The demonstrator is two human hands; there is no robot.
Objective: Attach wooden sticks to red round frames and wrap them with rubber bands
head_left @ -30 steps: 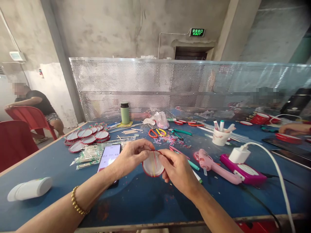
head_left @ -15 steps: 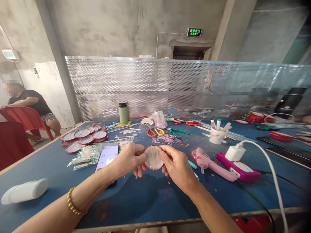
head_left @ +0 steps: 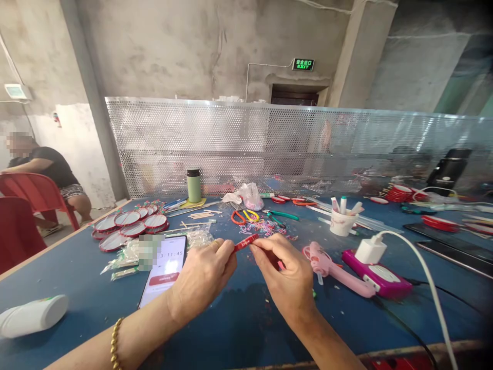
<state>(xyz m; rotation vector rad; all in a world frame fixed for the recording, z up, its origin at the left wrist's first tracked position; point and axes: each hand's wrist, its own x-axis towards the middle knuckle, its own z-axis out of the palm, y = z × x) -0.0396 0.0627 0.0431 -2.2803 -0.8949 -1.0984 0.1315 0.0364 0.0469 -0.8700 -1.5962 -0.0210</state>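
Observation:
Between my two hands is a small red-rimmed drum (head_left: 246,242), turned edge-on so that its red side band faces me and its round faces are out of sight. My left hand (head_left: 206,267) pinches its left end, fingers closed. At the other end, my right hand (head_left: 285,267) has thumb and fingertips closed on the rim. A phone (head_left: 165,267) with a lit timer lies beside my left hand. Just beyond the drum are scattered pink and purple bits (head_left: 265,226). A pink glue gun (head_left: 339,272) rests to the right of my right hand.
Similar red-rimmed drums (head_left: 127,219) pile up at left, near plastic-wrapped sticks (head_left: 129,259). A white bottle (head_left: 34,314) lies at front left. Pliers (head_left: 283,215), a green flask (head_left: 194,186) and a cup of markers (head_left: 342,222) stand farther back. A charger cable (head_left: 427,267) loops above a purple power strip (head_left: 375,275).
The drum has been tilted from face-on to edge-on and raised slightly. Both hands have turned with it, keeping hold. The camera view has shifted a little.

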